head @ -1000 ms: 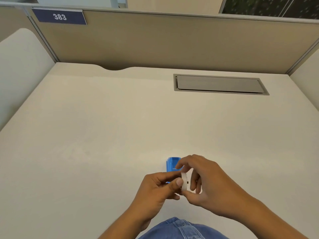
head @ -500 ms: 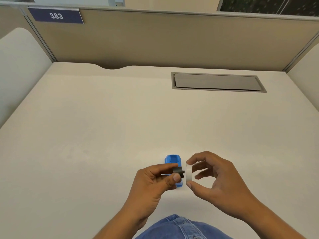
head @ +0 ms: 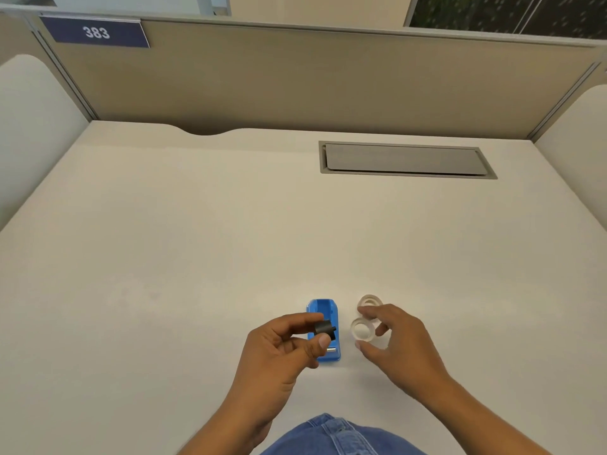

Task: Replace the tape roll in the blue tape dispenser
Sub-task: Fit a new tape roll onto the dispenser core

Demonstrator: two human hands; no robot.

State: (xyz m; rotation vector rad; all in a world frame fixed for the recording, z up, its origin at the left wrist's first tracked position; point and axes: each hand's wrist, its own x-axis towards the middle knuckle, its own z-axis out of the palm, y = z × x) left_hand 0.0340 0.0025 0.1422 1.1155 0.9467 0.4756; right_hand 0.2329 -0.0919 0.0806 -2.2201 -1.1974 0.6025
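Sitting on the table (head: 197, 257) near its front edge, the blue tape dispenser (head: 323, 326) lies lengthwise, one end pointing away from the person. Its body is bright blue plastic with rounded corners, its top is open, and a small silvery metal piece shows at its near end. The left hand (head: 279, 349) hovers just over the dispenser's left side, thumb and forefinger pinched on a short black spindle (head: 323, 326) with a small peg sticking out of its right face. Just right of the dispenser, 2 tape rolls rest on the table. The nearer tape roll (head: 362, 330) is a pale, translucent ring lying flat, its round hole facing up. The farther tape roll (head: 370, 302) looks the same, clear and whitish, and sits just beyond the first, partly behind the forefinger of the right hand (head: 399, 349). That hand is spread loosely around the nearer roll, forefinger above it and thumb below it; whether the fingertips touch the ring I cannot tell. Blue denim (head: 331, 436) shows at the bottom edge between the forearms. Farther back, a grey hatch (head: 405, 159) is set into the table, and a beige partition (head: 295, 77) behind it carries a dark sign (head: 97, 32) reading 383.
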